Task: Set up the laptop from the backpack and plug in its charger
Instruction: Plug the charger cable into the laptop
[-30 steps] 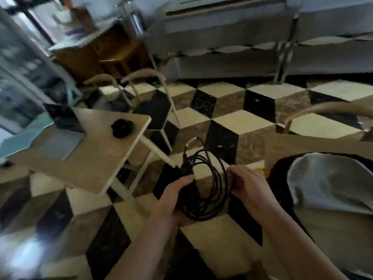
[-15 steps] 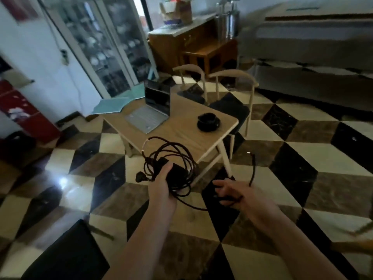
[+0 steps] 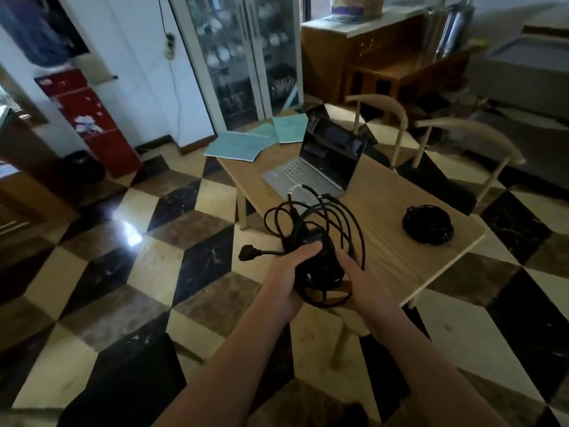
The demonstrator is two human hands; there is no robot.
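A silver laptop (image 3: 311, 172) stands open with a dark screen on a light wooden table (image 3: 397, 241). In front of it, over the table's near edge, I hold the black charger (image 3: 317, 245), a tangle of cable loops around its power brick. My left hand (image 3: 291, 272) grips the bundle from the left, thumb on the brick. My right hand (image 3: 358, 277) holds it from the right. The wall plug (image 3: 247, 253) sticks out to the left of the bundle. The backpack is not in view.
A black round object (image 3: 428, 224) lies on the table's right part. Blue folders (image 3: 246, 143) lie at the far end. Two pale chairs (image 3: 462, 140) stand behind the table. A glass cabinet (image 3: 243, 57), a red dispenser (image 3: 89, 118) and a wall socket (image 3: 168, 46) are beyond; the floor is checkered.
My view has swung left and closer to the table. My right hand has come back onto the bundle, and both hands carried the charger up over the table's near edge.
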